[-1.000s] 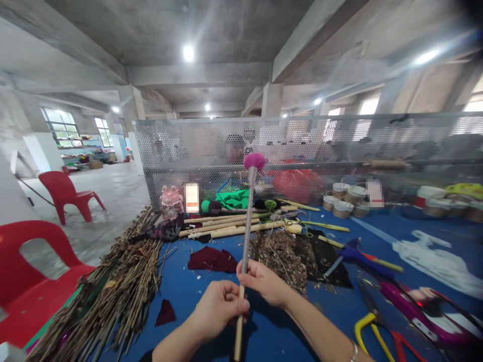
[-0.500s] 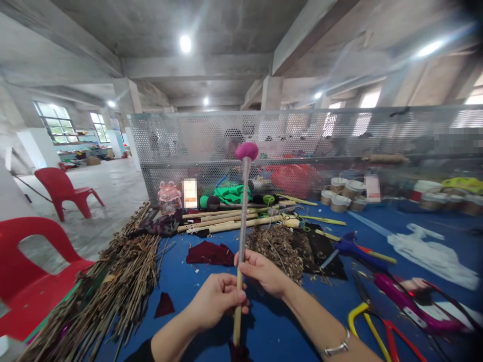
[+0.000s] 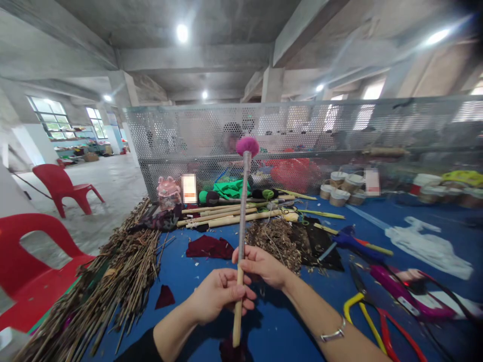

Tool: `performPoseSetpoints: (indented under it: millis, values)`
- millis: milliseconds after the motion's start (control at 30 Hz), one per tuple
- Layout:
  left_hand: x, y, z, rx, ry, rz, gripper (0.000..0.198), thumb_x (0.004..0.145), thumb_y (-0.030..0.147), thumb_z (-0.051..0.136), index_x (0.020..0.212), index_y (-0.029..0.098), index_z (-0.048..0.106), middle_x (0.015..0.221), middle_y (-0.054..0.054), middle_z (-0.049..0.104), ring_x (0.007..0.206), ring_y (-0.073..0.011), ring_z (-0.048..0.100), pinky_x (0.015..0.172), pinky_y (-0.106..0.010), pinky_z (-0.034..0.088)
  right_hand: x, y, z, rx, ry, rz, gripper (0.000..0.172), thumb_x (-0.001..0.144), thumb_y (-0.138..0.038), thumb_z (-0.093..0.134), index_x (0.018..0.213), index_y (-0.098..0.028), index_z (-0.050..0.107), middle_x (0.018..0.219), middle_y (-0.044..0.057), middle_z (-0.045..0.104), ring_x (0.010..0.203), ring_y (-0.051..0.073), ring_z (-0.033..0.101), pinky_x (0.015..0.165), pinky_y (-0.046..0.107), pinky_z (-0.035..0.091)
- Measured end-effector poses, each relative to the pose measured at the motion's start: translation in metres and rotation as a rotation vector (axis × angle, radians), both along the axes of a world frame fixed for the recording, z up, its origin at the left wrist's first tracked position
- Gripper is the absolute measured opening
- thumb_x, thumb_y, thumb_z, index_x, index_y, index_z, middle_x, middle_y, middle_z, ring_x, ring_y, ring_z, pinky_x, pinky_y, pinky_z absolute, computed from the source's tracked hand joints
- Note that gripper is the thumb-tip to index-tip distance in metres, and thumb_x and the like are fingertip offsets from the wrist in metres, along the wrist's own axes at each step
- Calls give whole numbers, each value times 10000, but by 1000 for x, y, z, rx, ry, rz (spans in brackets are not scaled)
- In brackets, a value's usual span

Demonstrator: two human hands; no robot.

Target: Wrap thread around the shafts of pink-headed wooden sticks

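Note:
A wooden stick point(image 3: 238, 317) stands almost upright before me, its upper length covered in a grey wrap and a fuzzy magenta ball point(image 3: 247, 146) on its top. My left hand point(image 3: 221, 295) is closed around the bare lower wood, thumb in front and fingertips showing to the right. Just above, my right hand point(image 3: 261, 266) pinches the stick where the grey wrap meets bare wood. Beneath the stick's lower end lies a piece of maroon cloth point(image 3: 231, 351), partly cut off by the picture's edge.
Dry stalks point(image 3: 128, 271) heap at the left, beside a red chair point(image 3: 37, 251). Ahead lie a maroon scrap point(image 3: 209, 247), wooden sticks point(image 3: 215, 219) and dry plant bits point(image 3: 273, 239). To the right are yellow-and-red-handled cutters point(image 3: 360, 296) and a magenta tool point(image 3: 400, 294). A perforated metal screen point(image 3: 181, 130) stands behind.
The fingers of my left hand have shifted on the stick and show more on its right side. My right hand keeps its pinch. The whole view has tipped slightly.

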State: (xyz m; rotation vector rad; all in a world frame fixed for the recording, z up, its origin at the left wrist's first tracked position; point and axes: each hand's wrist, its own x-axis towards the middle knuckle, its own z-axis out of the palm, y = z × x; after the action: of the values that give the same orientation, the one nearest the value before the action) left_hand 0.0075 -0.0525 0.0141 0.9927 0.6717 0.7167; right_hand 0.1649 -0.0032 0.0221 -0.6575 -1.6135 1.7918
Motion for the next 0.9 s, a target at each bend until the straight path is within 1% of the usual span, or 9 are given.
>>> performPoseSetpoints:
  millis: [67,167,233,433,500,600,667,833,900]
  values:
    - [-1,1,0,8,8,-20,397,639,378,689,910,130,539,785,-77,640,645,-147,619,579,-249,458,-1,0,-1,2,2,-20,382,650,-461,656,799,-153,488,565,-61,423,456,54,330,434,194,212]
    - [-3,6,-4,132,165,118,387,579,384,725,793,129,528,562,14,575,461,-81,522,444,-174,359,-5,2,-2,69,-23,-143,384,623,-454,681,743,-150,480,589,-55,425,514,63,359,483,198,261]
    - [-5,9,-5,186,249,186,382,530,370,753,707,128,516,483,46,526,409,-59,463,422,-169,329,-5,3,-2,111,-46,-184,385,609,-438,698,725,-143,479,604,-52,430,538,63,364,506,198,278]
    - [-7,3,4,78,103,21,390,620,408,689,838,108,566,746,-83,648,633,-148,618,523,-203,422,5,2,3,-10,-4,8,346,696,-457,617,817,-160,485,494,-94,362,377,37,225,385,195,144]
    - [-6,2,4,52,92,11,408,633,417,677,882,119,549,771,-85,647,625,-149,622,485,-187,411,3,1,3,-6,6,-26,344,683,-444,637,789,-156,482,515,-84,389,398,37,261,394,191,168]
    - [-3,4,0,94,170,121,402,562,378,736,791,132,517,623,-7,602,501,-117,582,431,-175,388,-3,1,0,69,-9,-121,349,647,-415,681,734,-141,483,582,-58,436,496,50,365,462,183,265]
    - [-2,5,-1,109,198,171,386,538,350,755,737,129,508,552,26,563,472,-107,567,444,-182,403,-4,2,-1,89,-11,-116,345,654,-411,679,732,-137,485,603,-46,459,528,55,394,484,182,288]
    - [-2,1,2,6,23,34,391,618,351,710,879,108,549,752,-70,642,602,-137,621,549,-234,477,4,0,3,-21,17,95,356,720,-433,611,887,-142,490,569,-48,493,404,35,308,379,177,180]
    - [-3,0,2,-16,-25,-15,388,648,364,685,906,111,543,770,-83,644,623,-147,627,548,-240,483,6,-1,6,-29,34,104,364,700,-425,635,876,-138,497,565,-49,487,407,33,312,374,176,174]
